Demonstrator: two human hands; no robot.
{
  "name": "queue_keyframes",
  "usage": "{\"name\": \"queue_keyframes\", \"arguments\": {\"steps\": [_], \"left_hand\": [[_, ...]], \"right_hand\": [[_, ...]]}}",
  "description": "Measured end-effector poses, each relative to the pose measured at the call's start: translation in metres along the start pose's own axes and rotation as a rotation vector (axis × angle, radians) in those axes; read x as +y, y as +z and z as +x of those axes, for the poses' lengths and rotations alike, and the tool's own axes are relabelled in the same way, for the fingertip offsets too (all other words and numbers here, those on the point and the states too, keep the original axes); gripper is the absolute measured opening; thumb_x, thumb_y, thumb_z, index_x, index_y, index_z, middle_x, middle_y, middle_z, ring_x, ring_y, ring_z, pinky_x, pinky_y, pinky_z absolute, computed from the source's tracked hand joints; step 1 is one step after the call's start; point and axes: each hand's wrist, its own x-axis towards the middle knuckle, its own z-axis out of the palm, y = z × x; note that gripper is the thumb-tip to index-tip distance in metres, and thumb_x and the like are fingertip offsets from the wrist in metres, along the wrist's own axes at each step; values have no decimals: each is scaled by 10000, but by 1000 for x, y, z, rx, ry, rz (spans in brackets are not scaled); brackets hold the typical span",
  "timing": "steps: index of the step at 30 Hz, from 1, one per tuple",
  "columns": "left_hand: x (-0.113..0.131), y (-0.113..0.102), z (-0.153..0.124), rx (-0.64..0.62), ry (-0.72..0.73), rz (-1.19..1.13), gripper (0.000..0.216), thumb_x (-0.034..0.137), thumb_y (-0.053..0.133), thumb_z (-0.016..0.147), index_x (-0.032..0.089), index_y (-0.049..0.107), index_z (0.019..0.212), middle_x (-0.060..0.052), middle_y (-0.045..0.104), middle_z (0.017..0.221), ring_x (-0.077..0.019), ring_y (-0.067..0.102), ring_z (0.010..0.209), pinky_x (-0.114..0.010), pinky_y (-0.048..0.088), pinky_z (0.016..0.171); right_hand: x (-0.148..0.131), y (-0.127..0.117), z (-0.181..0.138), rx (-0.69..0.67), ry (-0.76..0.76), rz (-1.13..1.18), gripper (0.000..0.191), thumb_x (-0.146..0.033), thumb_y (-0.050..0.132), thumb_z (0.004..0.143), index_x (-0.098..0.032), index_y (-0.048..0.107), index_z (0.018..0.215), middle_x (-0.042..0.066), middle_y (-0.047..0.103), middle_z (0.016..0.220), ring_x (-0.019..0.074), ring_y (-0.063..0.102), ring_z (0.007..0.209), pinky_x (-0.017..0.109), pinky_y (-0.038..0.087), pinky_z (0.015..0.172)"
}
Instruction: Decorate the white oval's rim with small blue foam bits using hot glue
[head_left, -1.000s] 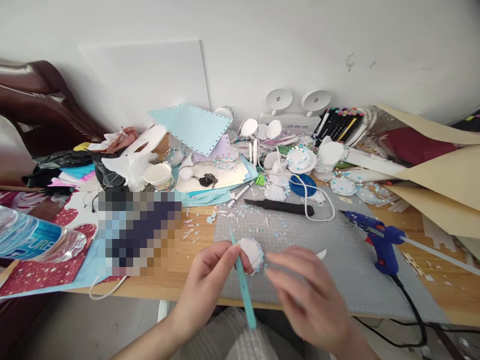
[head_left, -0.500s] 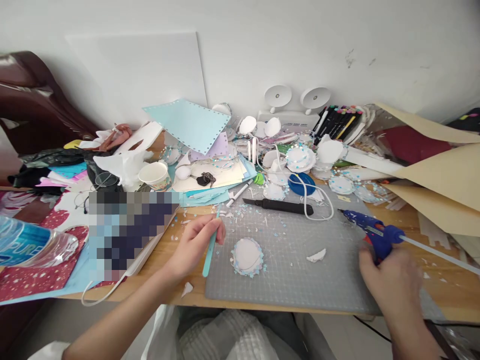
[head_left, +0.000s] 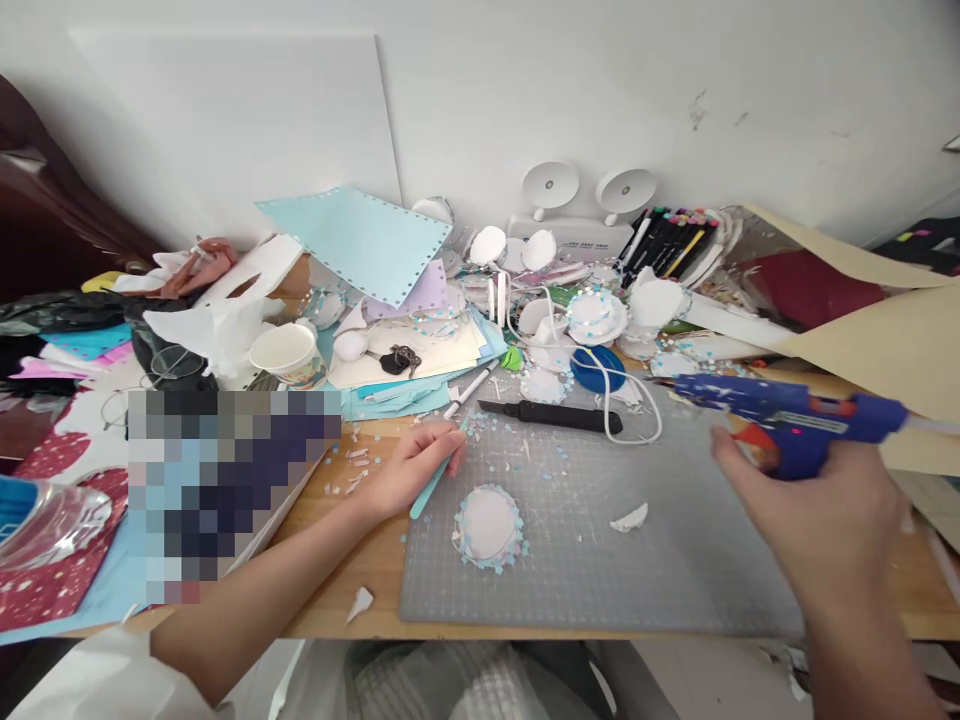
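Note:
A blue hot glue gun (head_left: 795, 405) is gripped in my right hand (head_left: 821, 525), raised over the right part of the grey cutting mat (head_left: 585, 590). Its nozzle points left, and a white glue stick runs out of its back. My left hand (head_left: 416, 465) closes round a flat teal craft stick (head_left: 429, 492) near the mat's left edge; its lower end slants down below the fingers. Between the hands lies a round white disc (head_left: 490, 525) ringed with small blue and white star shapes. A torn white scrap (head_left: 629, 518) rests right of it.
A black craft knife (head_left: 555, 415), a white cable (head_left: 656, 415) and a blue lid (head_left: 598, 369) lie along the mat's back. Behind stand decorated discs, markers (head_left: 671, 245) and a twin-lamp unit (head_left: 574, 240). At left are a paper cup (head_left: 285, 355) and a plastic bottle (head_left: 60, 520).
The glue gun has been lifted by my right hand and turned nearly level, nozzle to the left. My left hand has shifted slightly right with the craft stick. The view has moved a little.

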Motion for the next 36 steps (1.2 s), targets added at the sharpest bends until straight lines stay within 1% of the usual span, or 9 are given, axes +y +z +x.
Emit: {"name": "queue_keyframes", "arguments": {"steps": [2,4,8,10,13,18,24,31,36], "left_hand": [[2,0,-2,-16,-2,34,410,376,387,922,160,479,587,2,485,604,-131,443,626,-257,360,662],[4,1,-2,-32,-2,53,423,397,384,920,162,477,580,2,482,596,-130,435,615,-255,360,640],[8,1,-3,-81,-5,60,431,399,383,924,158,478,580,1,476,599,-126,428,608,-247,359,626],[9,2,-4,-112,-9,52,427,384,379,931,156,472,583,0,474,611,-122,431,613,-244,359,631],[9,2,-5,-157,-29,40,424,370,372,940,155,465,587,-1,467,615,-118,429,608,-240,351,612],[9,3,-6,-181,-35,42,429,377,377,940,154,464,584,1,462,600,-109,412,578,-231,343,570],[8,4,-6,-184,-32,14,439,382,379,940,154,464,575,1,468,595,-106,409,570,-228,350,564],[6,4,-6,-189,-35,-19,413,346,376,944,155,460,587,1,462,608,-109,412,583,-235,345,580],[4,4,-6,-196,-19,-26,396,306,379,944,154,463,589,1,462,609,-111,417,590,-237,345,592]], "right_hand": [[-31,7,-10,-55,-175,147,288,-351,718,507,-247,469,608,12,514,493,167,474,442,332,370,507],[-54,18,-24,-130,-336,308,235,-348,678,556,-226,480,589,7,522,472,150,479,416,298,377,478],[-73,44,-50,-195,-556,442,245,-298,608,592,-227,413,461,-19,446,382,128,436,360,269,345,413],[-72,51,-56,-238,-557,457,280,-272,587,595,-234,363,430,-41,389,354,108,388,335,257,320,386],[-70,53,-60,-321,-480,470,305,-256,570,592,-238,323,414,-65,312,333,87,317,316,242,277,352],[-71,49,-61,-395,-397,453,293,-275,558,597,-240,333,414,-62,305,342,92,314,329,243,264,347],[-69,50,-61,-392,-392,448,286,-292,567,608,-237,360,419,-50,362,347,99,342,340,248,294,365],[-71,49,-61,-400,-377,442,313,-270,555,586,-239,315,388,-58,309,323,86,302,324,241,258,346],[-68,53,-62,-374,-411,438,279,-270,561,585,-247,342,415,-57,332,344,99,321,331,253,274,348]]}}
